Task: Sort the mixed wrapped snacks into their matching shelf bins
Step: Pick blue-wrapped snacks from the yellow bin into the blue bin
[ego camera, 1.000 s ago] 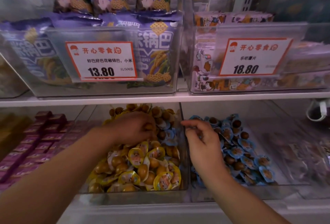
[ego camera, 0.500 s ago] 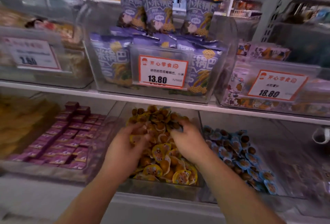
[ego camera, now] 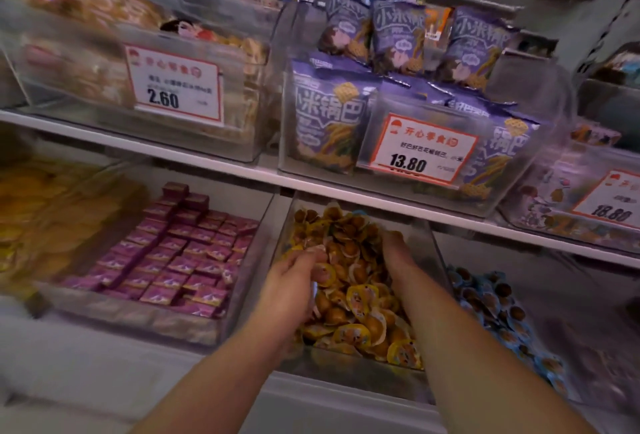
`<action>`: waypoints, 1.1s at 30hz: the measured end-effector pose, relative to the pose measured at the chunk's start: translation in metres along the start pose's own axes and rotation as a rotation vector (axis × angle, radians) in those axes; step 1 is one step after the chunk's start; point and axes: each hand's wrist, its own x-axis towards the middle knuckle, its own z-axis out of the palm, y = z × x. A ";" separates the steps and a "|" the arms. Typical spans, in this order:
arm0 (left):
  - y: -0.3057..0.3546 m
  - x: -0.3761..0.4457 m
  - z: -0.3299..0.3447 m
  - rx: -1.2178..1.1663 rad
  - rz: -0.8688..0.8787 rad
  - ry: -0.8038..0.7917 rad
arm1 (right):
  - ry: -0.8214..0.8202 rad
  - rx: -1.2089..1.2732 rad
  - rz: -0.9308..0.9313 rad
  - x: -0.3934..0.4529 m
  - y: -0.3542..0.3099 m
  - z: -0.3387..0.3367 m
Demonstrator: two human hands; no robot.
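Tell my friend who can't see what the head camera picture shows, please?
Two bare hands, left hand and right hand, dig into a clear bin of yellow-wrapped snacks on a shop's lower shelf. Purple boxes lie left, blue-wrapped snacks right.

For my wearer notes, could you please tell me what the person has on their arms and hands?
Nothing shows on either: the left hand and right hand are bare, without gloves, and no rings or watch are visible. Both forearms are uncovered as far as the picture's lower edge, with no sleeve in view.
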 end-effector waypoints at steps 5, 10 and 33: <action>0.009 0.002 0.001 -0.085 -0.096 -0.063 | 0.032 0.107 0.074 0.000 0.015 -0.009; 0.005 0.001 -0.002 -0.047 -0.030 -0.081 | -0.217 0.278 0.073 -0.013 -0.009 0.005; -0.014 0.011 0.008 0.856 0.728 -0.184 | -0.446 0.144 -0.217 -0.080 0.013 -0.034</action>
